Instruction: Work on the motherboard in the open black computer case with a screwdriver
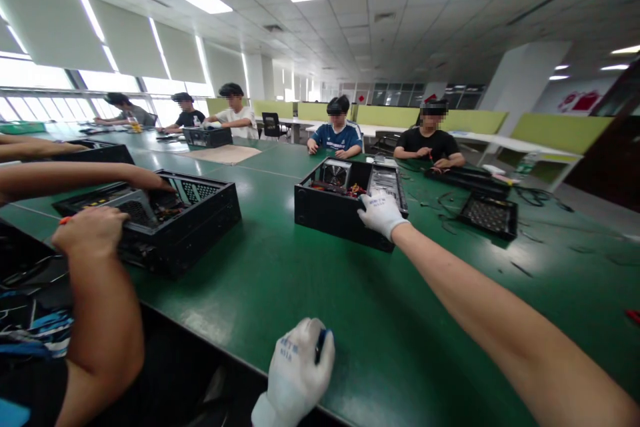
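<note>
My left hand [300, 363], in a white glove, is closed around a small tool with a blue and black handle [323, 341] near the front edge of the table. Most of that tool is hidden in the fist, so its kind cannot be made out. Farther out, my right hand [381, 212], also gloved, grips the near rim of a black computer case [340, 215]. The case lies on its side with the top face uncovered. Inside it a fan [335, 173], red wires and a metal drive cage [387, 179] show.
At left, a co-worker's bare hands [93, 230] work at another open computer case [200, 230]. Several people sit across the green table [280, 280]. Loose cables, a black perforated panel [489, 215] and a plastic bottle [527, 163] lie or stand at right.
</note>
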The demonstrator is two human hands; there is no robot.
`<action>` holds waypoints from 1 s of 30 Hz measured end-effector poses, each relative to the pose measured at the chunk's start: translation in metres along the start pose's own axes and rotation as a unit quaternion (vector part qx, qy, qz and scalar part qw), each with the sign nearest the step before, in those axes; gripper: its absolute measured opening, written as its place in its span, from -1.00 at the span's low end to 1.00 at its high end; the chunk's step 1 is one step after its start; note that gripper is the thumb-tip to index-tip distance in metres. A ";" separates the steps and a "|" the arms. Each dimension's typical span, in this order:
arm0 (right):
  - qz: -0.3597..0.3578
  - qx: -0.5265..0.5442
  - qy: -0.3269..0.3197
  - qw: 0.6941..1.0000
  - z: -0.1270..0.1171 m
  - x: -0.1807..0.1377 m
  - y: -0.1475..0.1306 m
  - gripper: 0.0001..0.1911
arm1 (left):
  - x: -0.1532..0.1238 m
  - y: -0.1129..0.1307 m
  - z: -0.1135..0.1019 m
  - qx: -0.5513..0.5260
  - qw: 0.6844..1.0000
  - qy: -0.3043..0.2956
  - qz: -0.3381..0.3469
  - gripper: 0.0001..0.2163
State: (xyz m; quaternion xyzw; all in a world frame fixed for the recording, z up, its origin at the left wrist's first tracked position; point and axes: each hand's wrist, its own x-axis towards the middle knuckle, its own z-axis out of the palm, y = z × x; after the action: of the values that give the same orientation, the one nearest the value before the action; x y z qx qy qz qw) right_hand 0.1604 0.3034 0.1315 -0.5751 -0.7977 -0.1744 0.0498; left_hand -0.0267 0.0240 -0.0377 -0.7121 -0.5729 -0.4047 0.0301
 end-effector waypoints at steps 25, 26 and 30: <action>-0.188 0.143 0.183 0.954 -0.095 -0.336 0.039 -0.79 | 0.077 0.104 -0.119 0.043 0.982 -0.038 0.179 -0.85; -0.192 0.148 0.192 0.951 -0.097 -0.342 0.039 -0.81 | 0.081 0.105 -0.118 0.049 0.979 -0.062 0.189 -0.84; -0.190 0.161 0.207 0.946 -0.105 -0.362 0.036 -0.85 | 0.086 0.110 -0.114 0.081 0.962 -0.122 0.229 -0.68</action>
State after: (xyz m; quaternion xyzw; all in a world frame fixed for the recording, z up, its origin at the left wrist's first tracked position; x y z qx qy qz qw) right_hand 0.3025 -0.0473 0.1361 -0.3487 -0.8817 -0.1655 0.2715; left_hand 0.0056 -0.0030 0.1374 -0.8636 -0.4246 -0.2492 0.1088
